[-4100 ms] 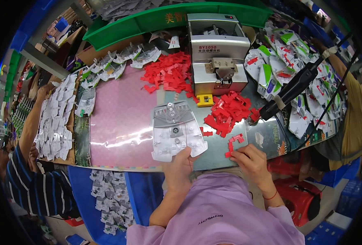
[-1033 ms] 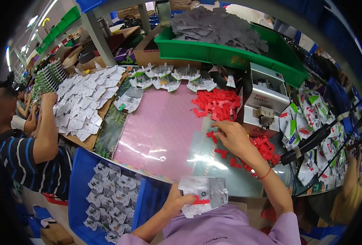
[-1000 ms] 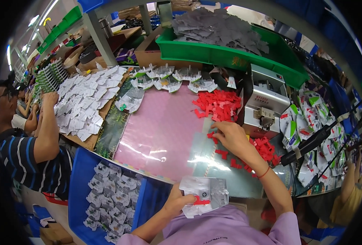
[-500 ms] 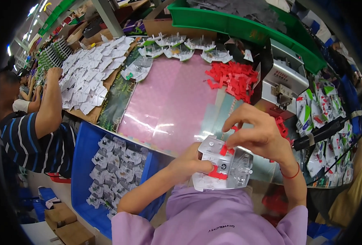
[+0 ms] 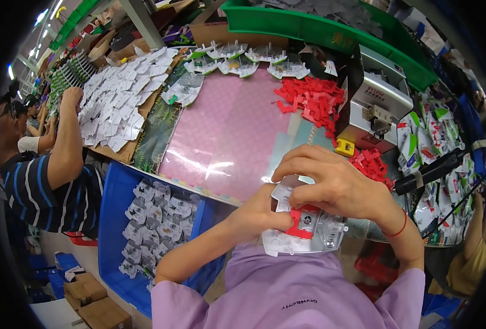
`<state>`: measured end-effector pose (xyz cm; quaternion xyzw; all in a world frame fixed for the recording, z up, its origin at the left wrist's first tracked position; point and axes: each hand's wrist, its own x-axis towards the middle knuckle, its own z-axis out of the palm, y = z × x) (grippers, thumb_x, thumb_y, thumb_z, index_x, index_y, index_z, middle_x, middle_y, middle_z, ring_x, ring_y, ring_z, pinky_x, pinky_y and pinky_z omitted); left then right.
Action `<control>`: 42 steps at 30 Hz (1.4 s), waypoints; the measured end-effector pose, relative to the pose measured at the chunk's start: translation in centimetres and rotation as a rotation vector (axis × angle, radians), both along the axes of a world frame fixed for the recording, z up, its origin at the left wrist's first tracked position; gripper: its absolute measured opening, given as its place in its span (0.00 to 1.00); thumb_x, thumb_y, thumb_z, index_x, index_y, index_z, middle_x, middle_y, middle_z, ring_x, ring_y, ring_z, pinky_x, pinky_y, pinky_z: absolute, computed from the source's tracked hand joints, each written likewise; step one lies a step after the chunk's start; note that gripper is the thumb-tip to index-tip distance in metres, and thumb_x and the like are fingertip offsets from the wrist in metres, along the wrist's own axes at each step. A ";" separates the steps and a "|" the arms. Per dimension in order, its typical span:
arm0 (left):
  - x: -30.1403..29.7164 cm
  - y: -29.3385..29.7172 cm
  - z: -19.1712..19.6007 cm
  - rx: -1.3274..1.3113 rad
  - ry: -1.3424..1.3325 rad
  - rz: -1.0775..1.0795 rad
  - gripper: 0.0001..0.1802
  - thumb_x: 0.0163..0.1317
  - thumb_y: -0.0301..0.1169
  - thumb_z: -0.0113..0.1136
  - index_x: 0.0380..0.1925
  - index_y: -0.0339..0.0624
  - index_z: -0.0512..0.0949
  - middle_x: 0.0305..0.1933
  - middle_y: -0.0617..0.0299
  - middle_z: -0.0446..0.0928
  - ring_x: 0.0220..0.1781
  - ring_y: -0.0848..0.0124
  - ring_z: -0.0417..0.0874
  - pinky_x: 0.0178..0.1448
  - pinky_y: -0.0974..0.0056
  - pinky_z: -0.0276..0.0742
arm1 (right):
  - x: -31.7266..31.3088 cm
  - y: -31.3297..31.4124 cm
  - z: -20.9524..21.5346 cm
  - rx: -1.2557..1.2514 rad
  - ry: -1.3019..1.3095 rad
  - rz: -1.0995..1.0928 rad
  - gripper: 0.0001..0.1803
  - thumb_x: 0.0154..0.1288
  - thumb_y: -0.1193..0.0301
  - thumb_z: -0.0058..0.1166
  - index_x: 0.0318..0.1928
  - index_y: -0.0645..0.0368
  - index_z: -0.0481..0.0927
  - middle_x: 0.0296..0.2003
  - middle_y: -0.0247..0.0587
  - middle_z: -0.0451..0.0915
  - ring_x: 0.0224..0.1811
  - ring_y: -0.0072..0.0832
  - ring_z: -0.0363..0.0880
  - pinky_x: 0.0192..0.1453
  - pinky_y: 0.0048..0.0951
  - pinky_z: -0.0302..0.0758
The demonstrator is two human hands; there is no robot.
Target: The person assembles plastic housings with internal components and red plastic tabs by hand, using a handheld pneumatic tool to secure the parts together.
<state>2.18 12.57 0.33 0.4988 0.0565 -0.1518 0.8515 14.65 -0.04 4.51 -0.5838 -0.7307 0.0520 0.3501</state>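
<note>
A white plastic housing (image 5: 278, 243) with a clear section at its right side is held in front of my body, tilted toward me. My left hand (image 5: 259, 215) grips its left edge, the thumb pressing on a red plastic piece (image 5: 299, 226) set in the housing. Over the far part of the housing my right hand (image 5: 333, 183) is curled, its index finger at the far edge and its thumb bent inward. Some red shows below the right thumb, but the fingers hide most of that area. A small round dark part (image 5: 307, 220) sits beside the red piece.
Loose red pieces (image 5: 311, 101) lie in a heap beside a silver machine (image 5: 372, 104), with a yellow block (image 5: 344, 147) near it. Several housings (image 5: 237, 67) line the mat's far edge. A blue bin (image 5: 108, 219) of housings stands left, near a person in a striped shirt (image 5: 48, 189).
My right hand has come down onto the far part of the housing and shifted left, covering more of it. The yellow block and more red pieces beside the machine are now uncovered.
</note>
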 end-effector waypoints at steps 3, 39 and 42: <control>0.1 0.5 0.0 -0.009 -0.046 0.000 0.19 0.40 0.23 0.51 0.38 0.33 0.69 0.32 0.66 0.70 0.35 0.82 0.71 0.37 0.73 0.68 | 0.1 0.3 0.5 -0.021 -0.053 0.003 0.08 0.39 0.72 0.56 0.24 0.59 0.73 0.39 0.41 0.72 0.44 0.36 0.69 0.43 0.34 0.69; 2.4 -2.7 -6.1 -0.188 0.082 0.215 0.19 0.45 0.21 0.53 0.41 0.29 0.70 0.36 0.55 0.76 0.35 0.70 0.78 0.39 0.66 0.75 | 19.9 -2.5 9.3 -0.025 -0.386 -0.686 0.13 0.48 0.79 0.54 0.38 0.60 0.78 0.31 0.42 0.78 0.33 0.36 0.76 0.37 0.28 0.73; 2.6 -2.8 -6.8 -0.156 0.097 0.204 0.19 0.46 0.22 0.54 0.41 0.29 0.70 0.37 0.55 0.76 0.36 0.71 0.78 0.40 0.66 0.75 | 24.2 -2.4 9.4 -0.010 -0.231 -0.766 0.12 0.49 0.78 0.54 0.38 0.61 0.78 0.29 0.44 0.79 0.30 0.32 0.77 0.37 0.27 0.73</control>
